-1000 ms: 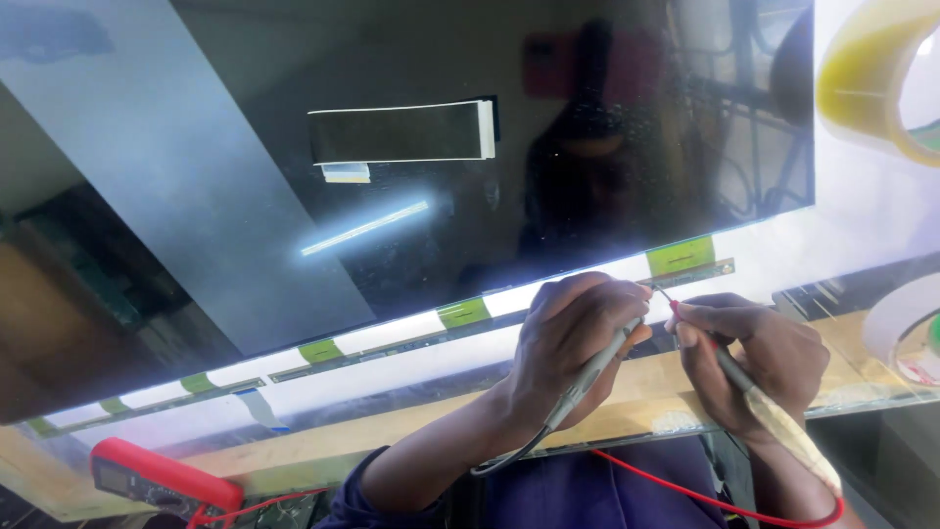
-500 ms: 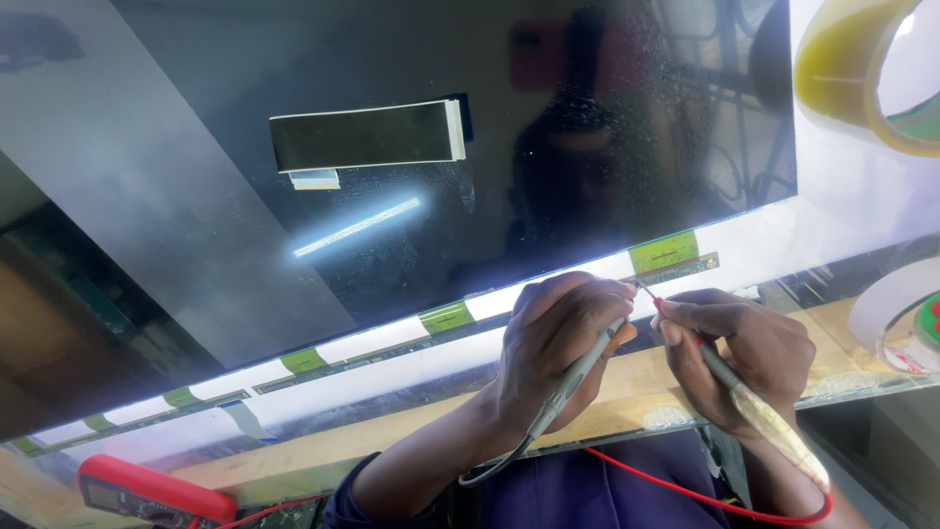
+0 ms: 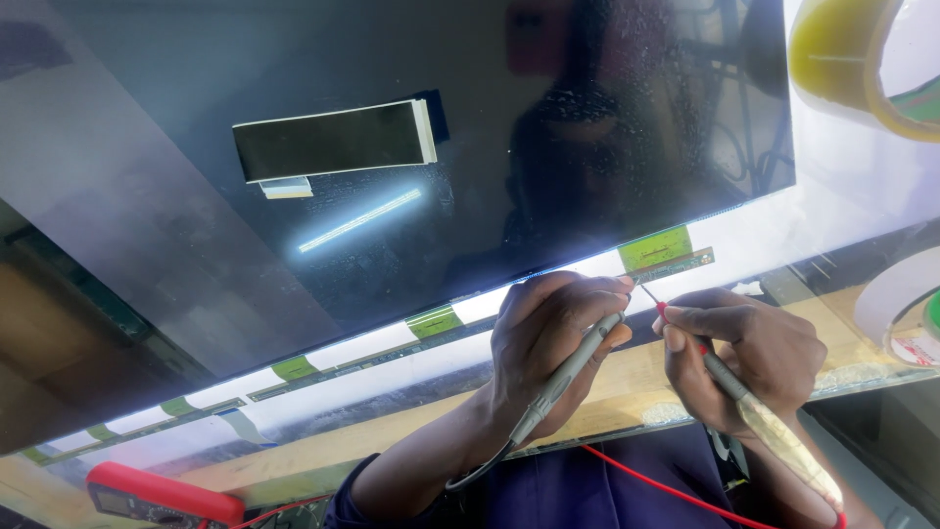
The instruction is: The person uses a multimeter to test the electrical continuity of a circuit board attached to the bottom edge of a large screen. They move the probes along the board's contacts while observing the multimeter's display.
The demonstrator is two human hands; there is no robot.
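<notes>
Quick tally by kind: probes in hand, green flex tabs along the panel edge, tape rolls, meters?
Test probes: 2, grey probe in the left hand, red-tipped probe in the right hand
Green flex tabs: 6 visible, e.g.
Tape rolls: 2, yellow roll, white roll
Red meter: 1
Total: 11

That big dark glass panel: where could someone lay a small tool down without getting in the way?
The dark glass panel lies bare left of the black rectangular strip, and also between that strip and the green-tabbed lit edge. It is crowded at the lower right, where the left hand and right hand work two probes.
</notes>
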